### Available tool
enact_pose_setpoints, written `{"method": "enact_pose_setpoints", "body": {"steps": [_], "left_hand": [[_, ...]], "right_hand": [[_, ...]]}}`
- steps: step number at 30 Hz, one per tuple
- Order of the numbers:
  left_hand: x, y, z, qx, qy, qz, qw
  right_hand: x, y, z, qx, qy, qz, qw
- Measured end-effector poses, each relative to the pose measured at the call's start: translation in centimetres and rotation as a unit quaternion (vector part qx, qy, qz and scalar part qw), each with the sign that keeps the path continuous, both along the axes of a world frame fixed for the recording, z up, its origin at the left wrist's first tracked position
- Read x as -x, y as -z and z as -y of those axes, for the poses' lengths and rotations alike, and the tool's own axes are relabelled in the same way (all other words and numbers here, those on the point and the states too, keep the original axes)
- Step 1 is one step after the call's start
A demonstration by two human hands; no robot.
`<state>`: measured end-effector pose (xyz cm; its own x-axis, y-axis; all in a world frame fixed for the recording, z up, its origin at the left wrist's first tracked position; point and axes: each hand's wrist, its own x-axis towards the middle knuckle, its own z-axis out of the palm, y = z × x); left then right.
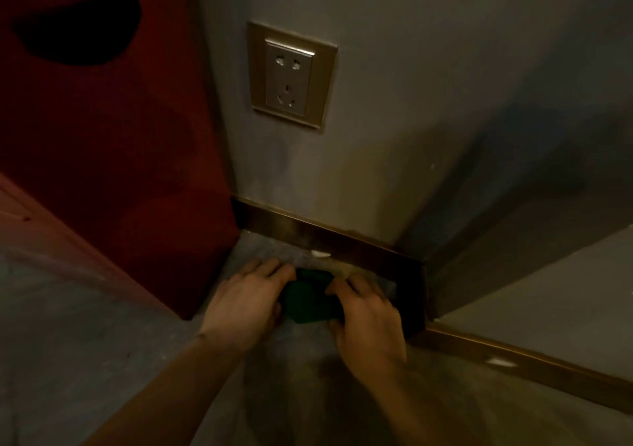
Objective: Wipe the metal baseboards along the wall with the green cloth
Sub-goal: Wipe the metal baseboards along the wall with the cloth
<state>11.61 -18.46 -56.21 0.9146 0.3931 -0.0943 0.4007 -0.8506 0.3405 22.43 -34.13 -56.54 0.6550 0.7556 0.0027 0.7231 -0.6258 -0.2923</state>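
Lying between both hands, green cloth [308, 300], near metal baseboard [329, 240]

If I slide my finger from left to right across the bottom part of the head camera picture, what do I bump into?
Dark red cabinet side → left hand → dark green cloth → right hand → shiny metal baseboard corner → small white scrap by the right baseboard.

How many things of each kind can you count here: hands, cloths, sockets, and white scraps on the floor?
Hands: 2, the left hand and the right hand
Cloth: 1, green, held between both hands
Socket: 1, on the wall
White scraps: 2, one and another, both by the baseboard
Total: 6
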Motion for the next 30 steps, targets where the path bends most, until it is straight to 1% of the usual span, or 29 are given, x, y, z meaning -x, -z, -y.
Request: {"method": "enact_pose_setpoints", "body": {"steps": [5,9,13,17,20,23,25,26,28,30], "left_hand": [[-0.1,1.4,-0.3,0.024,-0.005,0.026,0.999],[-0.8,1.9,-0.4,0.075,-0.03,0.078,0.994],[-1.4,1.9,0.1,0.134,-0.097,0.145,0.975],[-1.4,2.5,0.7,0.229,-0.15,0.163,0.948],[-1.3,3.2,1.0,0.267,-0.163,0.174,0.934],[-1.1,3.9,0.7,0.302,-0.124,0.19,0.926],[-0.8,4.9,0.2,0.271,-0.092,0.175,0.942],[-0.7,5.7,0.0,0.229,-0.082,0.156,0.957],[-0.5,7.3,-0.3,0.105,-0.082,0.098,0.986],[-0.5,8.7,-0.5,0.008,-0.086,0.061,0.994]], "right_hand": [[-0.5,1.2,-0.3,-0.015,0.007,-0.014,1.0],[-1.1,2.1,-0.6,-0.046,-0.015,-0.037,0.998],[-0.9,2.4,-1.2,-0.092,-0.051,-0.089,0.99],[-0.3,2.7,-2.0,-0.114,-0.059,-0.13,0.983],[-0.2,3.3,-2.5,-0.11,-0.064,-0.088,0.988],[-0.9,3.6,-2.4,-0.089,-0.07,-0.014,0.993],[-1.5,3.8,-2.4,-0.062,-0.066,0.009,0.996],[-1.8,3.8,-2.4,-0.045,-0.063,0.016,0.997],[-2.3,3.7,-2.3,-0.01,-0.063,0.039,0.997],[-2.7,3.7,-2.6,0.019,-0.075,0.066,0.995]]}}
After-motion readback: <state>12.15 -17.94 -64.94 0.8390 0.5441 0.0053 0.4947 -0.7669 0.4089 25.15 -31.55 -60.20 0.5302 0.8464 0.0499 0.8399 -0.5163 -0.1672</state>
